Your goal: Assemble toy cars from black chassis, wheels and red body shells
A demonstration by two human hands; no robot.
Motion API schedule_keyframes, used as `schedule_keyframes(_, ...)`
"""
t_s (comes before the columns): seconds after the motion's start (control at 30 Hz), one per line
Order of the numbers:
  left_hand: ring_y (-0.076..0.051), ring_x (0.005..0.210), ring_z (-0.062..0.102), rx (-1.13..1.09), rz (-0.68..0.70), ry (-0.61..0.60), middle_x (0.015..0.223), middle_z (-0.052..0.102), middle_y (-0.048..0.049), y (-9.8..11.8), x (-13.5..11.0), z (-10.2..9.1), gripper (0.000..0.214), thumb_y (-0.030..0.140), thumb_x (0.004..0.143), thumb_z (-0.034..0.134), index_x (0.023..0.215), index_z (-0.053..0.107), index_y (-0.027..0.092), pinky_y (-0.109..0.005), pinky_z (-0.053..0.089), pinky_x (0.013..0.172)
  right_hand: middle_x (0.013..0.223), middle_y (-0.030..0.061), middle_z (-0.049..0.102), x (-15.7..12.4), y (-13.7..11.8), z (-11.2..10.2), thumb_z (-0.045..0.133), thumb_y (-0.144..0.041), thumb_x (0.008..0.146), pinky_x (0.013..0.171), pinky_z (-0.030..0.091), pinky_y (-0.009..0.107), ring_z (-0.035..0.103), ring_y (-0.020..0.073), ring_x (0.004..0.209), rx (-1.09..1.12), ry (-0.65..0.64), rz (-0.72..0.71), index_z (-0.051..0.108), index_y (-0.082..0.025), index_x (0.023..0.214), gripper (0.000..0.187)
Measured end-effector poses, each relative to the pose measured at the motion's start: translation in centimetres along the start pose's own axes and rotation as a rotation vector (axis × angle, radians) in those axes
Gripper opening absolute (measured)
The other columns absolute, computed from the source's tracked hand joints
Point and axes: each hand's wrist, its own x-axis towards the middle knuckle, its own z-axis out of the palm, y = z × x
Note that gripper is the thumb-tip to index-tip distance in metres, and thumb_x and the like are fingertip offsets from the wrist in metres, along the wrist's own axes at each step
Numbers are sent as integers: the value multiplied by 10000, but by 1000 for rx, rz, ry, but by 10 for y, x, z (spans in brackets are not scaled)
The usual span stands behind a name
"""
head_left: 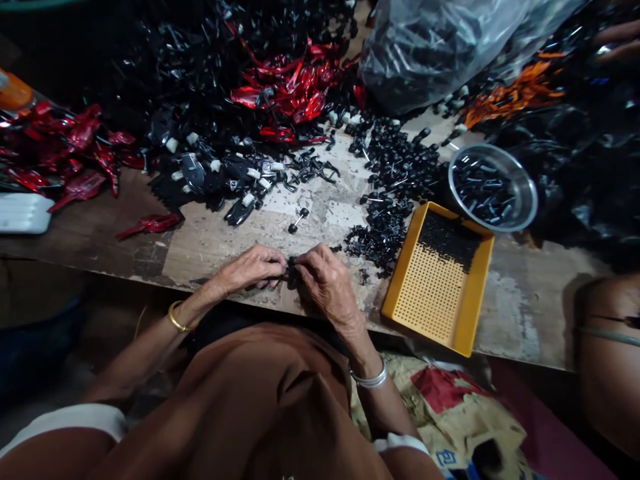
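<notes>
Near the front edge of the worn wooden table (200,248), both my hands meet at a small black part (292,270). My left hand (260,265) pinches it from the left with closed fingers. From the right, the bent fingertips of my right hand (323,280) press on the same part. Its exact shape is mostly covered by my fingers. Just beyond them lies a short metal axle with black ends (299,221). Farther back are black plastic pieces with white ends (240,180). A heap of small black parts (383,233) spreads to the right of my hands.
A yellow perforated tray (435,293) holds tiny black bits, beside a clear round bowl (493,187) of black pieces. Red shiny parts (295,87), orange parts (517,93) and a plastic bag (435,53) fill the back. Another person's arm (613,360) rests at the right.
</notes>
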Motion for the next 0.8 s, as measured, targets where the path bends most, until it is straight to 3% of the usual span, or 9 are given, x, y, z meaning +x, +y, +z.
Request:
schedule_keyframes(0.4,-63,385,369,45,27,42,490,522,51,0,-2,3,151,293,674,492,671,572,165,-183,261,393,835,52,538,4,-11,5,446,-178,926,549,312,248,471,129,625,-260,-95,72,616,-158,844,190)
schedule_keyframes(0.63,-66,371,358,29,6,52,466,521,54,2,-2,4,161,300,656,499,681,584,165,-189,261,390,825,30,494,6,-5,-4,449,-133,909,581,322,220,462,114,654,-177,-187,5,599,-160,838,168)
schedule_keyframes(0.8,-71,408,384,54,102,65,471,500,54,-2,0,4,128,279,651,495,622,552,169,-192,294,424,855,43,515,4,-15,1,437,-113,895,571,310,240,445,123,634,-296,-197,12,599,-161,860,172)
